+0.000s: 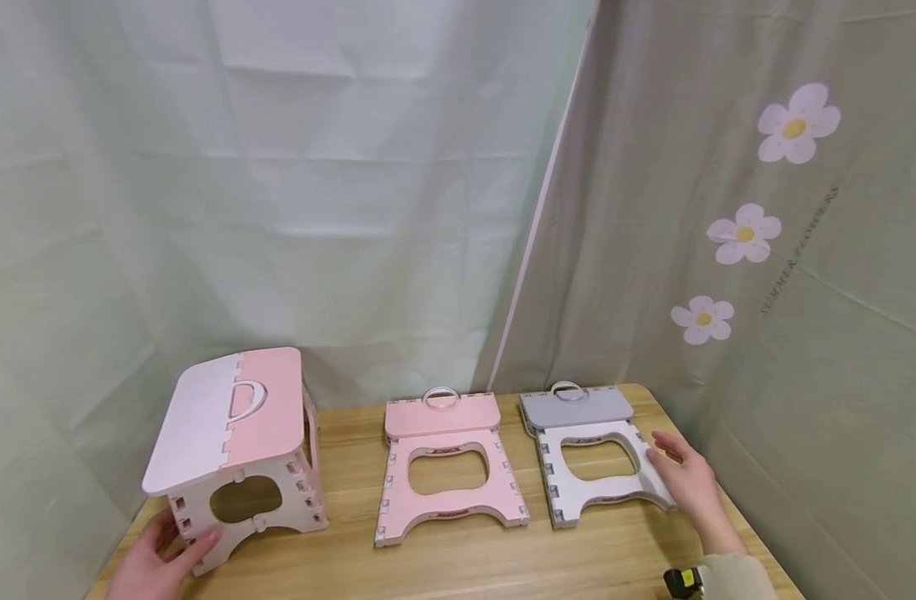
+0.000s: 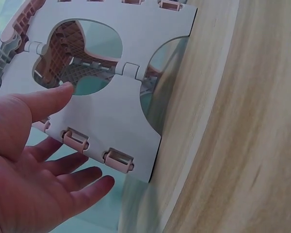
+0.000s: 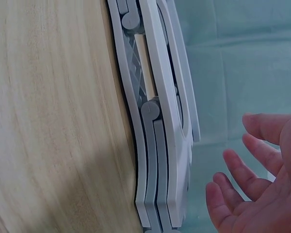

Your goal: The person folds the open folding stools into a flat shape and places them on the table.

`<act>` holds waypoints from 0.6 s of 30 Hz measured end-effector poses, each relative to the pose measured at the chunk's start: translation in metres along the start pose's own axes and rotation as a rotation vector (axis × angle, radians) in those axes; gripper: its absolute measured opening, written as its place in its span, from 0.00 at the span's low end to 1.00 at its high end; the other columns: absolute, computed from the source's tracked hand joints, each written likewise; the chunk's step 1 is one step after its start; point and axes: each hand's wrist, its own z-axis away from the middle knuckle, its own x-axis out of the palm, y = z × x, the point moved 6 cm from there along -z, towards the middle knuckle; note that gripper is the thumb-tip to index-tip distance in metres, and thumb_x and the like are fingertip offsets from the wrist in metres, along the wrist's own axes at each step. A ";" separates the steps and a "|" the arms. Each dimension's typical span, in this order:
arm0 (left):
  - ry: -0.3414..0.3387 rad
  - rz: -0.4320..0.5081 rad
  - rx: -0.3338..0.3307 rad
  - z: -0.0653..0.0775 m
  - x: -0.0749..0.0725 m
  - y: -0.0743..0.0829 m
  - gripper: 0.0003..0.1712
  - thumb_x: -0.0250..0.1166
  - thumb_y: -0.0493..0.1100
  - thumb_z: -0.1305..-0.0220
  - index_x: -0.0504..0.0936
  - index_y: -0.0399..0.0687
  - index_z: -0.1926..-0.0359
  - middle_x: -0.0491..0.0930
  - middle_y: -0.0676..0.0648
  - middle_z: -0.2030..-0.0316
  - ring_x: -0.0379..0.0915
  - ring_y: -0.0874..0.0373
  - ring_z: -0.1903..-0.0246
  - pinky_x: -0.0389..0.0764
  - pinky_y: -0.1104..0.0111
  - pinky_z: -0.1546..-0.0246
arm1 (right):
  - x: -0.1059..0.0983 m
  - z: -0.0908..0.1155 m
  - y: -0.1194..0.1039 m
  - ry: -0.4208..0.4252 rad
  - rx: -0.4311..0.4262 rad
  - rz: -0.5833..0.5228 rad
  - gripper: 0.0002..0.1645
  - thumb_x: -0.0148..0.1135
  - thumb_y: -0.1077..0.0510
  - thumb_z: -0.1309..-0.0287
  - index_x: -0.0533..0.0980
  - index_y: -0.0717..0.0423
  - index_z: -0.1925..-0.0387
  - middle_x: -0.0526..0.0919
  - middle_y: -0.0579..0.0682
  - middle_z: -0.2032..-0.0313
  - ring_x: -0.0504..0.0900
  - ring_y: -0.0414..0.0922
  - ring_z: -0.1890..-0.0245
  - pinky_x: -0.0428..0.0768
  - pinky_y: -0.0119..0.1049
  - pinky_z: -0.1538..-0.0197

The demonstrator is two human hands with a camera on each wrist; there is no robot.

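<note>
A pink-and-white folding step stool [image 1: 271, 406] stands unfolded at the table's left, its handle on top. My left hand [image 1: 161, 557] is at its front left corner. In the left wrist view, the left hand [image 2: 34, 160] has its thumb before the white side panel [image 2: 104, 114] and its loosely bent fingers beside the hinged edge; contact is unclear. To the right, a grey-and-white folding stool [image 1: 588, 492] lies folded flat. My right hand [image 1: 688, 481] hovers by its right edge. Its fingers look relaxed and apart from the stool's layered legs [image 3: 157, 145] in the right wrist view.
Between those two, a pink folding stool [image 1: 446, 501] lies folded flat on the wooden table [image 1: 337, 558]. Pale green curtains [image 1: 337, 208] hang behind and at both sides. A dark object with a yellow mark [image 1: 683, 581] sits at the right sleeve's cuff.
</note>
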 end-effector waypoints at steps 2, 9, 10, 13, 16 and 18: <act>0.012 0.000 -0.007 0.000 0.000 0.000 0.70 0.68 0.64 0.27 0.33 0.17 0.22 0.42 0.13 0.25 0.44 0.16 0.26 0.63 0.35 0.32 | 0.001 -0.001 -0.001 -0.001 -0.002 -0.004 0.32 0.61 0.54 0.21 0.68 0.65 0.25 0.71 0.68 0.27 0.67 0.65 0.26 0.64 0.61 0.26; 0.061 -0.010 -0.023 0.001 -0.002 -0.001 0.67 0.67 0.65 0.27 0.39 0.15 0.23 0.47 0.12 0.27 0.47 0.16 0.27 0.62 0.34 0.31 | 0.003 0.000 -0.003 -0.014 0.005 -0.003 0.32 0.60 0.55 0.21 0.68 0.65 0.25 0.70 0.69 0.27 0.66 0.65 0.26 0.63 0.61 0.25; 0.075 -0.011 -0.025 0.001 -0.002 -0.001 0.67 0.67 0.65 0.27 0.40 0.15 0.23 0.49 0.13 0.27 0.48 0.16 0.28 0.63 0.34 0.31 | 0.003 0.000 -0.003 -0.014 0.003 -0.001 0.31 0.60 0.55 0.20 0.68 0.66 0.25 0.70 0.69 0.27 0.66 0.65 0.26 0.62 0.61 0.25; 0.103 -0.014 -0.030 0.003 -0.002 -0.002 0.65 0.68 0.65 0.28 0.43 0.16 0.24 0.52 0.14 0.28 0.52 0.17 0.29 0.65 0.34 0.32 | 0.003 0.001 -0.003 -0.012 0.002 -0.005 0.31 0.60 0.55 0.21 0.68 0.66 0.25 0.71 0.69 0.27 0.66 0.66 0.26 0.63 0.61 0.25; 0.152 -0.035 -0.023 0.006 -0.002 -0.001 0.63 0.69 0.66 0.29 0.49 0.16 0.25 0.57 0.14 0.30 0.58 0.18 0.31 0.70 0.34 0.34 | 0.003 0.002 -0.003 -0.009 -0.001 -0.010 0.31 0.60 0.56 0.21 0.69 0.66 0.26 0.71 0.69 0.28 0.66 0.66 0.26 0.62 0.61 0.25; 0.150 -0.035 -0.016 0.007 -0.002 -0.001 0.62 0.69 0.65 0.29 0.50 0.16 0.26 0.57 0.14 0.31 0.58 0.18 0.32 0.70 0.34 0.35 | 0.003 0.002 -0.003 -0.006 -0.003 -0.013 0.30 0.60 0.56 0.21 0.69 0.66 0.26 0.71 0.70 0.28 0.66 0.66 0.26 0.62 0.62 0.26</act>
